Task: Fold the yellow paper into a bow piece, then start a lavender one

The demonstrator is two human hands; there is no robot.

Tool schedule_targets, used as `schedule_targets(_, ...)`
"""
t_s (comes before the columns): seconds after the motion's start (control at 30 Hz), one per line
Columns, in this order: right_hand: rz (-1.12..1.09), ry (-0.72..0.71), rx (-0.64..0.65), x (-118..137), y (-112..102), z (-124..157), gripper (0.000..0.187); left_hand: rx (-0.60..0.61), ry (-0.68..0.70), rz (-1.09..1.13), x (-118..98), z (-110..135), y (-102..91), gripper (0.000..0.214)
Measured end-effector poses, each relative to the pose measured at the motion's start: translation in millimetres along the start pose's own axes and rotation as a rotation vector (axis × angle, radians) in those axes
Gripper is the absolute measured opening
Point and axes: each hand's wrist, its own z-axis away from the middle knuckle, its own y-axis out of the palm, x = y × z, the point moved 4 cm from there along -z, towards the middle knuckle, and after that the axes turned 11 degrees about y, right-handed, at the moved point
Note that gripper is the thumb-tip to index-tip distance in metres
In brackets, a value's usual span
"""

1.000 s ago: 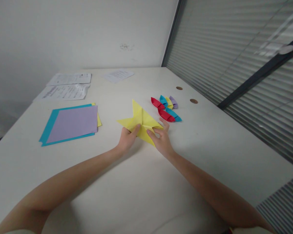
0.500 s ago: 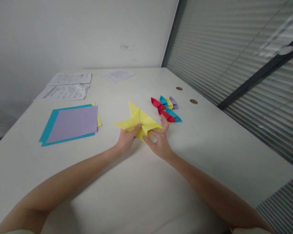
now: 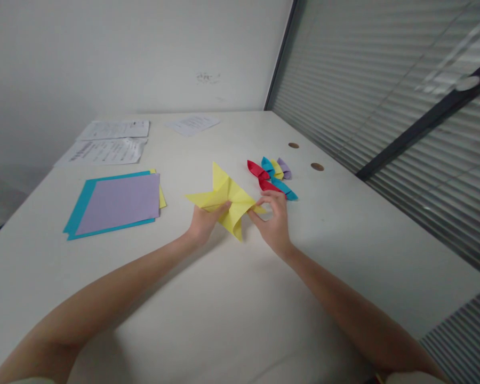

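Yellow folded origami paper (image 3: 224,192), shaped like a pinwheel with several pointed flaps, is held between both hands above the white table. My left hand (image 3: 204,221) grips its left part, thumb on top near the centre and the other fingers hidden beneath. With thumb and fingertips, my right hand (image 3: 274,218) pinches the right-hand flap. One point sticks up at the back, one reaches left, and one hangs toward me. Just beyond my right hand lie several small folded paper pieces (image 3: 266,173) in red, blue, yellow and purple.
A stack of flat coloured sheets (image 3: 122,202), purple over blue with yellow showing at the edge, lies on the left. Printed papers (image 3: 108,151) rest at the back left, another printed sheet (image 3: 194,124) at the back. Window blinds (image 3: 368,85) border the table's right side.
My right hand has shifted slightly right and pinched its fingers together on the right flap. The front flap now points down toward me, opened out. My left hand keeps its grip.
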Motion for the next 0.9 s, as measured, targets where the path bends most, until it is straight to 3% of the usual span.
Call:
schedule_targets(0.1,-0.007,0.040,0.045,-5,3,-3,0.016,0.052,0.012,-0.040,0,0,0.5,0.051)
schedule_targets(0.33,-0.084,0.070,0.161,-9,10,-2,0.010,0.075,-0.190,-0.018,2,6,4.2,0.052)
schedule_targets(0.4,-0.215,0.119,0.249,-10,11,-6,0.023,0.076,-0.155,-0.036,2,4,2.0,0.052)
schedule_targets(0.5,-0.399,0.309,0.444,-14,15,-12,0.039,0.117,-0.074,-0.083,0,-1,0.4,0.050)
schedule_targets(0.67,-0.478,0.530,0.691,-18,22,-10,0.037,0.242,-0.076,-0.127,-4,1,4.4,0.048)
schedule_targets(0.77,-0.499,0.566,0.700,-21,24,-8,0.036,0.289,-0.114,-0.080,-5,2,6.0,0.048)
schedule_targets(0.9,-0.543,0.569,0.674,-20,24,-7,0.038,0.258,-0.271,-0.022,-1,2,3.5,0.043)
